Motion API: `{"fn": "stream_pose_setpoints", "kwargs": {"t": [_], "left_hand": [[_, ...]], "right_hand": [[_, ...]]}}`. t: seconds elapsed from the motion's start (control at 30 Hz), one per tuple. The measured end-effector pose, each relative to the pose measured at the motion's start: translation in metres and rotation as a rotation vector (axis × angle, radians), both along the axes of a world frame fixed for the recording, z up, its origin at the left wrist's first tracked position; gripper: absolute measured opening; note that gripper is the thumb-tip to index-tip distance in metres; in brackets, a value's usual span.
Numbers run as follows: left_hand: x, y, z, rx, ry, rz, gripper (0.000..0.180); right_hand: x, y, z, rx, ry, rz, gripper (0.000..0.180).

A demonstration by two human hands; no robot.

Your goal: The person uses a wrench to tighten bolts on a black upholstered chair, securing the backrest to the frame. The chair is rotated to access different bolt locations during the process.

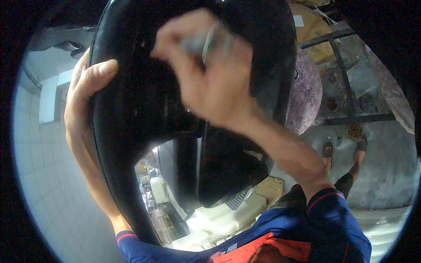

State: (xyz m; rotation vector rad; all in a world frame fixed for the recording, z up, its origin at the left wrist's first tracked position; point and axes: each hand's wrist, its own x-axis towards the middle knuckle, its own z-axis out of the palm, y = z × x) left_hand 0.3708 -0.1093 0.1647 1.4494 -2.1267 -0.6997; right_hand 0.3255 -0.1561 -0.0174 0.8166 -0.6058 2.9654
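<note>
A large glossy black padded piece (123, 101) with rounded edges and an opening low in its middle stands upright before me. My left hand (85, 83) is wrapped round its left edge, the thumb lying on the near face and the fingers behind. Over the piece's upper middle, my right hand (215, 74) is closed on a small greyish object (197, 44) with a pale curved rim. Motion blurs both, so the object's kind cannot be made out. Whether it touches the black surface is unclear.
Below the opening lie pale blocks or sheets (219, 219). On the right, a purplish mottled rounded thing (307, 92) sits beside a dark metal frame (344, 70). A person's sandalled feet (361, 147) rest on the grey floor (381, 171). A white tiled wall (35, 153) rises at left.
</note>
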Motion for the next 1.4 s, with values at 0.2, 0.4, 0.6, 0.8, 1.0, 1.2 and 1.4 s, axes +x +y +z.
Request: {"fn": "stream_pose_setpoints", "kwargs": {"t": [0.2, 0.4, 0.6, 0.8, 1.0, 1.2, 1.4], "left_hand": [[-0.002, 0.014, 0.009, -0.049, -0.037, 0.05, 0.061], [-0.007, 0.011, -0.018, -0.07, 0.031, 0.05, 0.061], [-0.008, 0.016, -0.024, -0.046, 0.037, 0.043, 0.061], [0.005, -0.001, -0.014, -0.075, 0.013, -0.055, 0.067], [0.001, -0.025, 0.012, 0.062, -0.169, -0.066, 0.08], [-0.017, -0.03, 0.021, 0.08, -0.356, -0.069, 0.077], [-0.006, -0.023, 0.013, 0.11, -0.188, -0.066, 0.085]], "right_hand": [[-0.035, 0.0, 0.006, -0.07, -0.322, 0.665, 0.014], [0.001, 0.009, -0.009, -0.024, -0.106, 0.172, 0.019], [0.021, 0.035, -0.007, 0.047, -0.024, 0.141, 0.03], [-0.005, 0.007, -0.01, -0.039, -0.032, 0.243, 0.008], [-0.027, -0.002, -0.007, -0.054, -0.354, 0.7, 0.016], [-0.007, 0.014, -0.001, 0.031, -0.247, 0.492, 0.017], [-0.066, -0.008, -0.006, 0.111, -0.335, 0.882, 0.027]]}}
